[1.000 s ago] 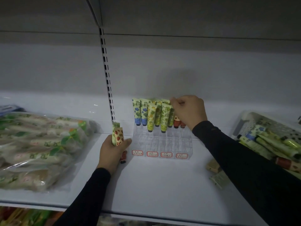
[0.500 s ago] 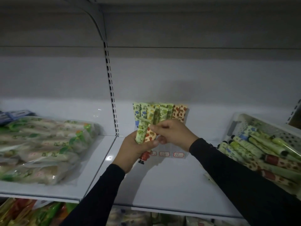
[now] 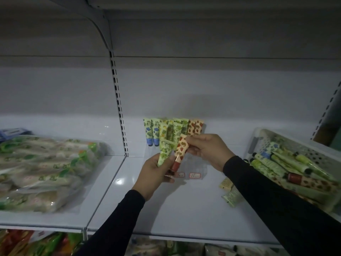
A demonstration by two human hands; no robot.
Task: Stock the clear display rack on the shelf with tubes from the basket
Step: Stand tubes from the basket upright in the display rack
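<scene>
Nearest: left hand (image 3: 154, 174) raised in front of the rack, curled round a green grape-print plastic tube (image 3: 164, 152), crimped end up. Half a second back it held two tubes; now only the green one fully in its grip.

Just beside: right hand (image 3: 207, 151) pinching the crimped top of a cream strawberry-print tube with red cap (image 3: 180, 152), lifting it out of the left hand's bundle. A second ago busy at the rack's back row, since come back for the next piece. Red cap low, near the left thumb; cannot tell whether touching.

Behind the hands: clear plastic display rack (image 3: 195, 164) on the white shelf (image 3: 184, 206), front slots empty above small red price labels. Back rows filled with standing tubes (image 3: 173, 129): blue-print at left, green in the middle, strawberry-print at right.

Judgement: hand-off nearly done; strawberry tube likely bound cap-down beside its matching pair at the right.

Right, well apart: white perforated plastic basket (image 3: 262, 135), many tubes left, so task early. Two loose cream tubes (image 3: 229, 191) lying on the shelf near it.

Far left: clear bags of packaged goods (image 3: 46, 170).
</scene>
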